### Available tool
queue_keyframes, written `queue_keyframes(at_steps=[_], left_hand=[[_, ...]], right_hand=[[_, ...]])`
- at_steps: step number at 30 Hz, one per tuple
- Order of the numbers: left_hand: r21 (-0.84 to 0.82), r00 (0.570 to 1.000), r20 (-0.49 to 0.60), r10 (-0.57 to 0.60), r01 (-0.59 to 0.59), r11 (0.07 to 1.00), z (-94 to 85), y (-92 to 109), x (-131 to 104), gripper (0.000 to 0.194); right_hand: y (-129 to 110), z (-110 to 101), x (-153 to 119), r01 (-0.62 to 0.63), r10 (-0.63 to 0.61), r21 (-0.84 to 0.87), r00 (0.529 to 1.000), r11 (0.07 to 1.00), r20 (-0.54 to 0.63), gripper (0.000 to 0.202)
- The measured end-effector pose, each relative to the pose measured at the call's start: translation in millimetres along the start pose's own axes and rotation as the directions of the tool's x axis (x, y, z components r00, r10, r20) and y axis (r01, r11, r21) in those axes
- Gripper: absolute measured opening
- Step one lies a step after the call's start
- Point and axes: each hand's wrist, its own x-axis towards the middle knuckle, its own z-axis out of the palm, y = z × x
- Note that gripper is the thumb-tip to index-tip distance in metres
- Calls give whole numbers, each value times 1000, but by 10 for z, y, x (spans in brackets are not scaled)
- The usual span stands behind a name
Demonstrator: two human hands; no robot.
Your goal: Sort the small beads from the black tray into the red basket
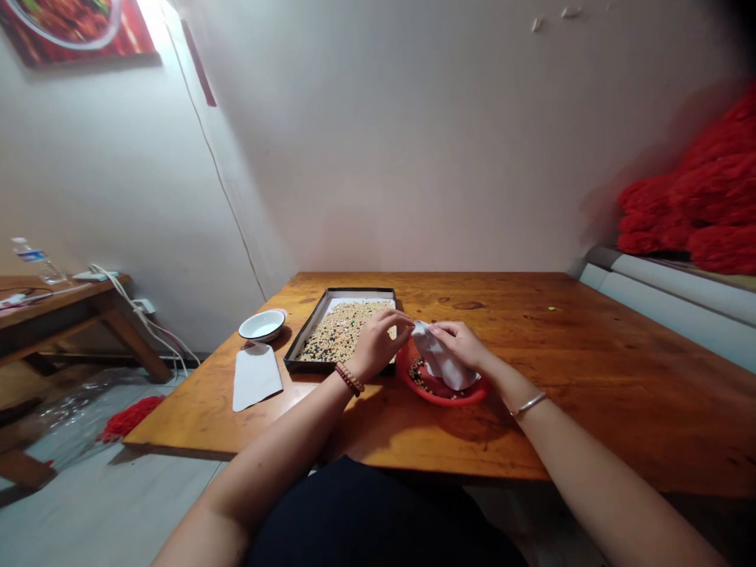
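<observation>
My right hand (459, 343) pinches the upper part of a white piece (444, 364), which looks like a paper or cloth bag, though I cannot tell which. It hangs tilted over a red plastic basket (454, 400), its lower end within the rim. Mixed beads or beans (420, 376) lie inside the basket. Beside the white piece's top edge, my left hand (381, 340) has its fingers bent and drawn together. Whatever those fingertips hold, if anything, is too small to make out. Behind my left hand sits a dark-rimmed tray (291, 367) of pale, black and coloured beads or beans (339, 327).
Left of the tray stand a white enamel bowl (261, 324) and a flat white sheet or pouch (257, 379) on the wooden table (567, 370). A tiny green bit (551, 308) lies at the right. Red bundles (697, 197) are piled beyond the table's right side.
</observation>
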Motion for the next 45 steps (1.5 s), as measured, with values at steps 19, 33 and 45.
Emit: queue_keyframes(at_steps=[19,33,45], left_hand=[[-191,990,29,-137,140,972,140,88,-159,12],[-412,923,166,-348,386,826,188,44,-131,14],[-243,965,80,-249,261,934,142,85,-137,21]], right_hand=[[-9,78,-58,-9,-14,124,983,992,183,61],[-77,49,-47,43,-52,59,983,997,173,55],[-113,39,-55,-68,45,134,984,989,171,55]])
